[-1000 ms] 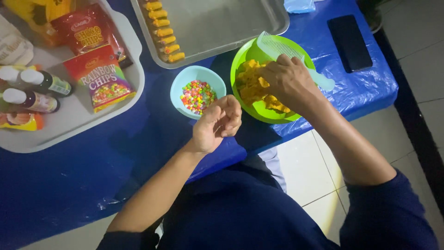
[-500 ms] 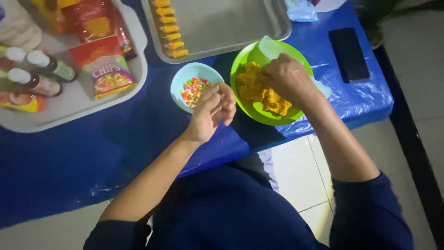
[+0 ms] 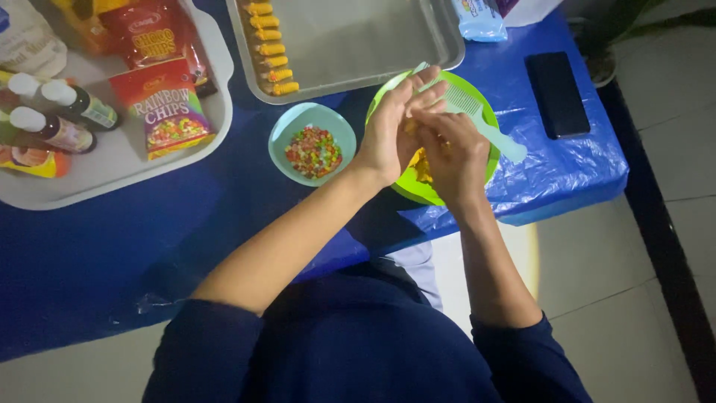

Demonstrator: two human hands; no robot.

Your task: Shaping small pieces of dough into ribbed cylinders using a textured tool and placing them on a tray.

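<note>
Both hands (image 3: 425, 138) pinch yellow dough (image 3: 422, 166) over green bowl (image 3: 477, 104); sprinkles bowl (image 3: 313, 149) beside

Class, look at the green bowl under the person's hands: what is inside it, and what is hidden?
The green bowl holds yellow-orange dough, seen between the wrists, and a pale green comb rests across its rim. The left hand and right hand cover the rest.

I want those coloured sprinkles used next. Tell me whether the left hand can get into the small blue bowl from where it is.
Probably yes. The left hand is over the green plate, pressed against the right hand, and the small blue bowl sits just beside its wrist, open-topped, nothing between them.
</note>
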